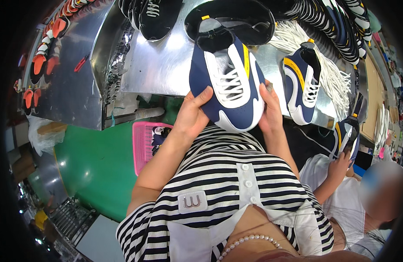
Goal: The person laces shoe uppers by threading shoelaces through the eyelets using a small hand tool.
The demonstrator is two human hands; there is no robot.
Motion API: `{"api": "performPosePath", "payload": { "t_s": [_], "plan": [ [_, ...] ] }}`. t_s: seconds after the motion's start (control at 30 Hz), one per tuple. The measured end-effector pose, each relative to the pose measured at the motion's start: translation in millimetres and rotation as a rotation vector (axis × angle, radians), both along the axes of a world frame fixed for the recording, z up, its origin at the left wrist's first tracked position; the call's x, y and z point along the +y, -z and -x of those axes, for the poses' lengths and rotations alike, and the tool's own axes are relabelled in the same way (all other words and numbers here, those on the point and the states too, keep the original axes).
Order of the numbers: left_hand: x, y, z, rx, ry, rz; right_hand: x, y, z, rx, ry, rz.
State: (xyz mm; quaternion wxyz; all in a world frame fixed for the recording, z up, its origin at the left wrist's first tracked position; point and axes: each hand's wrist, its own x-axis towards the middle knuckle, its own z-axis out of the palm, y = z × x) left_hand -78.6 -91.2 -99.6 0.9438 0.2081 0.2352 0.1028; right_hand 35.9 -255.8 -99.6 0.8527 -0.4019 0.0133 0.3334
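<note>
Between my two hands is a navy and white shoe upper (229, 94) with yellow trim and white laces threaded in a crisscross, its rounded toe pointing toward me. My left hand (193, 109) grips its left edge, thumb on top. On the opposite edge my right hand (271, 107) is closed, with the fingers partly hidden under the upper. A second matching shoe upper (302, 83), also laced, lies on the metal table (166, 65) to the right. Just beyond the held upper sits a black oval bin (258, 26).
White laces (332, 70) lie in a bundle at the right. Stacked uppers (328, 26) line the far right. A pink basket (140, 148) stands on the green floor. Red snips (81, 63) lie far left. Beside me, a co-worker's hand (339, 168) holds another upper.
</note>
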Motion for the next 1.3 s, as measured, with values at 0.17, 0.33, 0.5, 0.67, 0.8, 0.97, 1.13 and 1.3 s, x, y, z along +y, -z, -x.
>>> {"api": "performPosePath", "payload": {
  "t_s": [0.17,0.33,0.5,0.67,0.8,0.97,1.13,1.3],
  "plan": [
    [14,7,-3,0.011,0.073,0.047,-9,18,-15,-0.689,-0.130,0.902],
    [6,10,13,0.273,-0.253,-1.041,19,-8,-19,-1.103,0.039,1.037],
    [10,-26,15,0.341,-0.242,-2.072,51,0,-30,-1.099,0.181,0.672],
    [14,-38,-8,0.279,-0.099,-2.253,74,34,-21,-1.281,0.179,0.854],
    [20,-32,-15,0.307,0.009,-2.287,78,34,-17,-1.353,0.169,1.013],
    [26,-24,-17,0.176,0.078,-2.130,80,31,-15,-1.349,0.117,1.122],
    [45,-24,-8,0.014,0.296,-1.759,79,27,-13,-1.315,0.032,1.171],
    [48,-21,-4,0.065,0.100,-1.877,80,30,-15,-1.314,0.075,1.112]
  ]
}}
